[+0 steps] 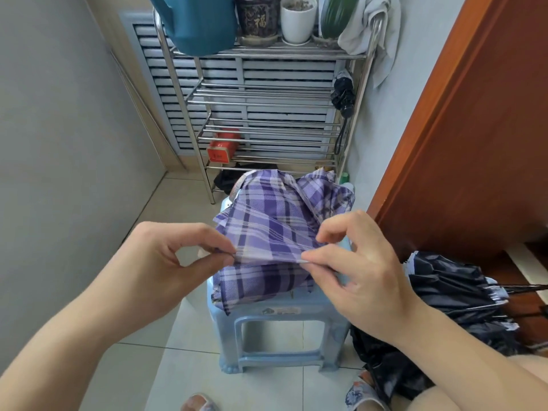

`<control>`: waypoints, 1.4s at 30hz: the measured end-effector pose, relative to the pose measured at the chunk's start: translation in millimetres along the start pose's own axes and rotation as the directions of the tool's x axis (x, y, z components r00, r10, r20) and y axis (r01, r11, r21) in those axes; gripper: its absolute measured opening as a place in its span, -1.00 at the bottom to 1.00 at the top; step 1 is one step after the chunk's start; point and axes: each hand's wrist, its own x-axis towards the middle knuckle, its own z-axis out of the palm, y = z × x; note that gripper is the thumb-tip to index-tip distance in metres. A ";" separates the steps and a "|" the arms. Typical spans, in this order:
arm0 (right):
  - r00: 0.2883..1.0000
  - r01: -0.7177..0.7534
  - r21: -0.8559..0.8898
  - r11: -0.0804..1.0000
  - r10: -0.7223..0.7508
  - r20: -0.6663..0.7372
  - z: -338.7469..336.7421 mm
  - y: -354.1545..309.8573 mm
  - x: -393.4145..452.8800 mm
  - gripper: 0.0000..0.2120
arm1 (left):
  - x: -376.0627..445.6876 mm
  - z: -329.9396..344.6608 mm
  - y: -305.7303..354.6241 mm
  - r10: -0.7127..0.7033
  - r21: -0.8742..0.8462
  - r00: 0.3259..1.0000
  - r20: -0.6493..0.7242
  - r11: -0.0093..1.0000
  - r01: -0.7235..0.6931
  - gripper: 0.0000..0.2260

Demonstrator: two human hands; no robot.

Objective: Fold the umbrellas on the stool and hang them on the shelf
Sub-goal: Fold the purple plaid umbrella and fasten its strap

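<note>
- The purple plaid umbrella lies on the pale blue plastic stool in the lower middle of the frame, its canopy slack and bunched, not yet rolled tight around the shaft.
- The left hand pinches a fold of the plaid cloth between thumb and forefinger at the canopy's left edge; the other fingers curl loosely behind.
- The right hand pinches the same fold at its right end, thumb and fingertips closed on the fabric, so the two hands hold one pleat stretched between them.
- Judgement: this looks like the pleat-gathering stage of folding, with the panels being smoothed one over another. No strap can be seen fastened around it, so the fold appears unfinished.
- A dark umbrella lies at the lower right of the frame, beside the stool and not on it, its canopy loose and ribs splayed. It seems still to need folding.
- A black folded umbrella hangs against the right upright of the steel shelf in the upper middle, its wrist loop dangling below. That one appears done.
- So, as far as can be told: one hung, one in hand, one waiting.
- On the shelf's top tier stand a teal watering can, a dark patterned pot and a white pot, with a pale towel draped over the right corner.
- A red tin sits on a lower tier at the left.
- A brown wooden door fills the right side of the frame.
</note>
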 end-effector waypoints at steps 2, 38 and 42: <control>0.986 0.090 0.051 0.995 -0.096 0.133 -1.4 -1.3 -2.3 -0.87 | 0.9 -8.6 -8.7 0.010 0.076 0.991 0.131 0.997 -0.020 -0.88; 0.625 -0.633 0.654 0.414 0.772 0.116 19.6 10.7 38.5 -0.97 | 49.2 40.2 -46.1 -0.484 -0.439 0.874 0.028 0.780 0.446 -0.45; 0.685 -0.676 0.529 0.513 0.703 0.193 12.1 15.6 42.1 -0.56 | 51.0 45.8 -47.6 -0.464 -0.331 0.875 0.137 0.811 0.482 -0.32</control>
